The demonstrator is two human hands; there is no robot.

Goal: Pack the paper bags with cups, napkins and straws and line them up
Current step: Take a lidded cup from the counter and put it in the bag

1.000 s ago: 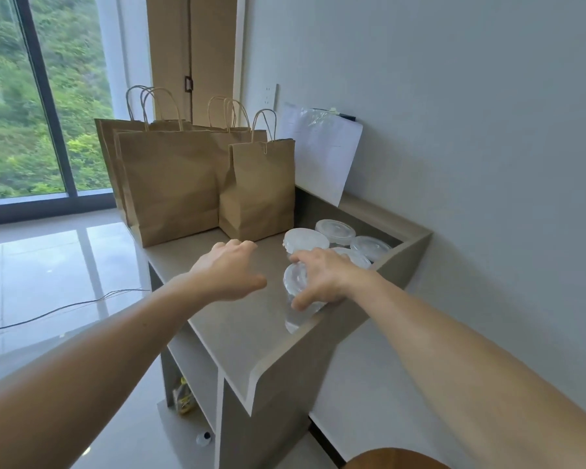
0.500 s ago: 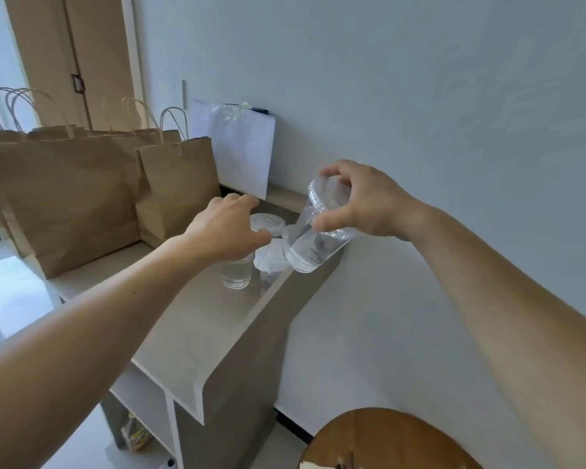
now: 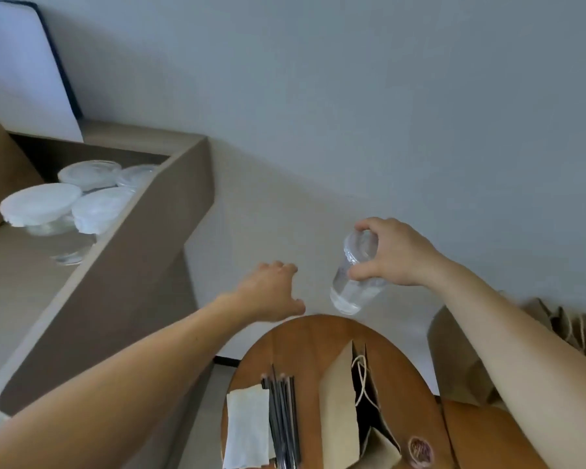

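Note:
My right hand [image 3: 394,253] grips a clear lidded plastic cup [image 3: 354,282] by its top, tilted, in the air above the far edge of a round wooden table [image 3: 315,333]. My left hand [image 3: 269,291] hovers beside it to the left, fingers apart and holding nothing. On the table stands an open brown paper bag [image 3: 340,401] with string handles. Left of the bag lie dark straws [image 3: 283,418] and a white napkin stack [image 3: 247,424]. Several more lidded cups [image 3: 66,204] stand on the grey counter [image 3: 21,282] at the left.
The counter has a raised side wall [image 3: 142,252] next to the cups. A white sheet [image 3: 24,72] leans against the wall at upper left. More brown bags [image 3: 562,326] sit at the right edge behind my right arm. A grey wall lies straight ahead.
My right hand has carried the cup off the counter, rightward and down over the round table. My left hand followed. The view turned right, so the row of bags on the counter left the frame.

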